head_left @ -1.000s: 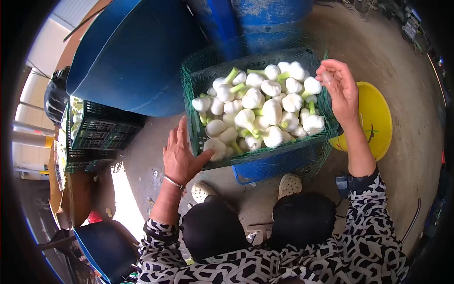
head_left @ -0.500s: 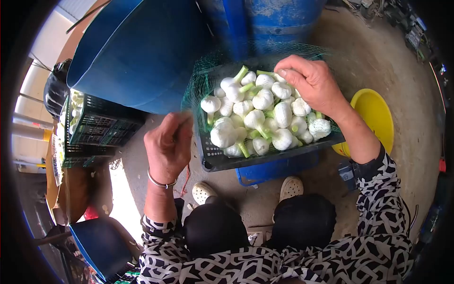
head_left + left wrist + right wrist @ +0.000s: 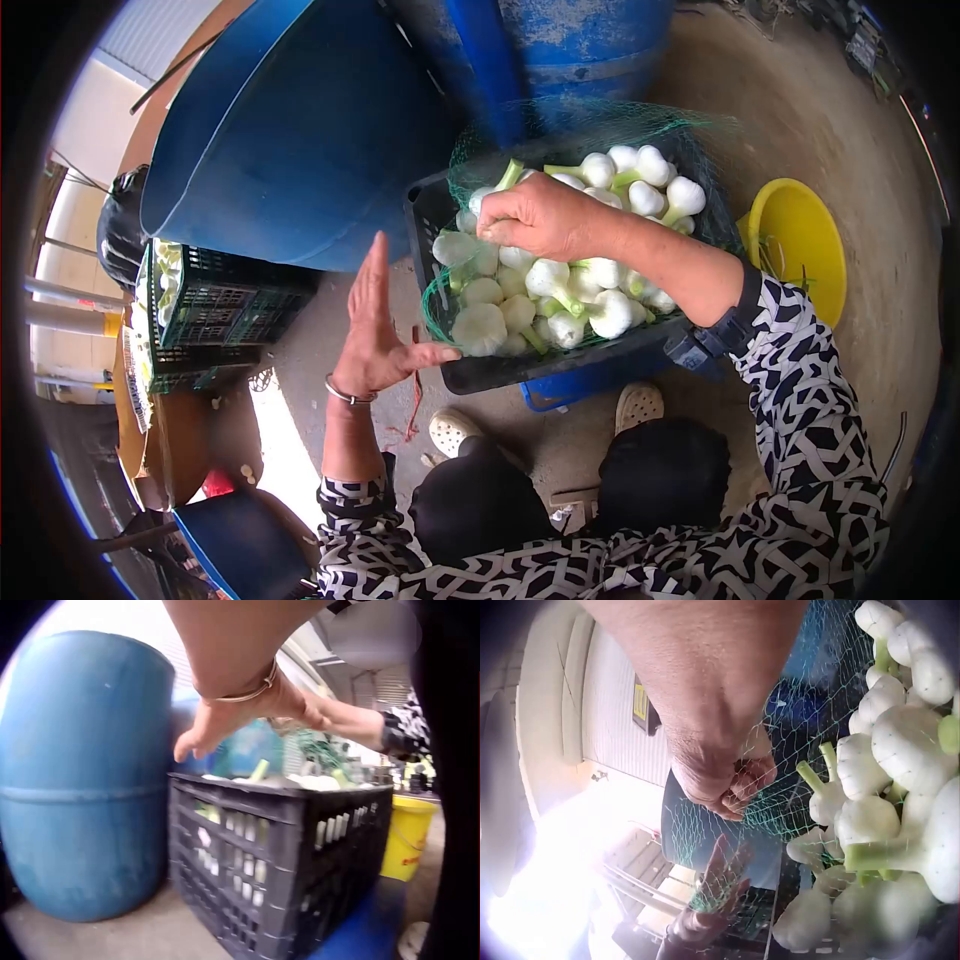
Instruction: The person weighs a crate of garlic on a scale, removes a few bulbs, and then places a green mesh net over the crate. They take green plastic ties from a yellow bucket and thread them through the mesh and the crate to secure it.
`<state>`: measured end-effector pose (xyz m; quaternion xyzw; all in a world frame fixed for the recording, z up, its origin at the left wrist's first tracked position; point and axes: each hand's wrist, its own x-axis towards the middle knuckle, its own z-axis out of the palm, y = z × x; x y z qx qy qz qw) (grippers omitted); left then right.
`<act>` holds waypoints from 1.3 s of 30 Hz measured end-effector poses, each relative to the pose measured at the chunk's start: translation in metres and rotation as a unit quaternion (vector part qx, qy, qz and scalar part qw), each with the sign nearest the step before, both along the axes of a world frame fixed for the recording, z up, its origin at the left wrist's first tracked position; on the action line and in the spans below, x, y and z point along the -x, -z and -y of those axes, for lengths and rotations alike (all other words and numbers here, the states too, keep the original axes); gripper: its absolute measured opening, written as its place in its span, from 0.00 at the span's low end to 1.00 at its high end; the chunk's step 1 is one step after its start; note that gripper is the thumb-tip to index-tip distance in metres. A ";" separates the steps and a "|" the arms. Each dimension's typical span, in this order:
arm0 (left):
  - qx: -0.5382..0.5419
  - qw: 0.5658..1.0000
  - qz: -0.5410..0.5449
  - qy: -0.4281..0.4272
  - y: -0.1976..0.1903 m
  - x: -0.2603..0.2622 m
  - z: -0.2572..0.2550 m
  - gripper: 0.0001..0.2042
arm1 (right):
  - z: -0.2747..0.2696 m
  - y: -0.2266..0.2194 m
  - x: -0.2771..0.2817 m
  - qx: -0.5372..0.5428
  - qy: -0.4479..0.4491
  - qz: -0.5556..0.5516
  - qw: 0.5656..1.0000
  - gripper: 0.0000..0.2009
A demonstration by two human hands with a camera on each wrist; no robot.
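White garlic bulbs point(image 3: 548, 276) with short green stems fill a black slatted crate point(image 3: 490, 375), seen from its corner in the left wrist view point(image 3: 289, 825). Green netting point(image 3: 640, 118) lies over part of the bulbs. My right hand point(image 3: 545, 215) reaches across the crate, its curled fingers pinching the netting; in the right wrist view the net point(image 3: 780, 776) stretches from that hand point(image 3: 724, 776). My left hand point(image 3: 375, 340) hovers at the crate's left side, fingers straight and thumb spread toward the near left corner, holding nothing.
A blue container point(image 3: 290, 140) leans at the upper left, and a blue barrel point(image 3: 590, 45) stands behind the crate. Blue plastic point(image 3: 600, 376) shows beneath the crate. A yellow bucket point(image 3: 800, 240) is on the right. Stacked crates point(image 3: 225, 300) stand on the left.
My right hand has moved left across the crate, drawing the netting with it. The left hand has gone from curled fingers to spread ones. The netting has come off the crate's near left rim.
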<state>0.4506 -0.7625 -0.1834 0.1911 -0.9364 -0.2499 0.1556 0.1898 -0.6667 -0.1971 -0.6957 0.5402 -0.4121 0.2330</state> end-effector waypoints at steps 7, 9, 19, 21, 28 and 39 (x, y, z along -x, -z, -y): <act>-0.110 0.981 -0.148 -0.054 0.069 0.099 -0.021 0.28 | -0.036 -0.034 -0.032 0.039 -0.073 -0.132 0.988 0.08; -0.190 0.971 -0.144 0.004 0.079 0.090 -0.020 0.17 | -0.053 -0.050 -0.015 -0.007 -0.103 -0.016 0.994 0.14; -0.383 0.907 -0.161 -0.065 0.029 0.075 -0.050 0.17 | -0.044 -0.011 0.005 0.009 0.019 -0.341 0.940 0.34; -0.368 0.915 -0.154 -0.053 0.027 0.069 -0.054 0.17 | -0.041 0.000 0.016 -0.065 -0.024 -0.231 0.970 0.17; 0.002 0.996 -0.084 0.021 0.031 0.100 -0.043 0.32 | -0.020 0.003 0.036 -0.014 -0.020 -0.085 0.996 0.07; -0.129 0.983 -0.121 0.043 0.076 0.142 -0.041 0.17 | -0.051 -0.069 0.030 0.045 -0.080 -0.028 0.995 0.20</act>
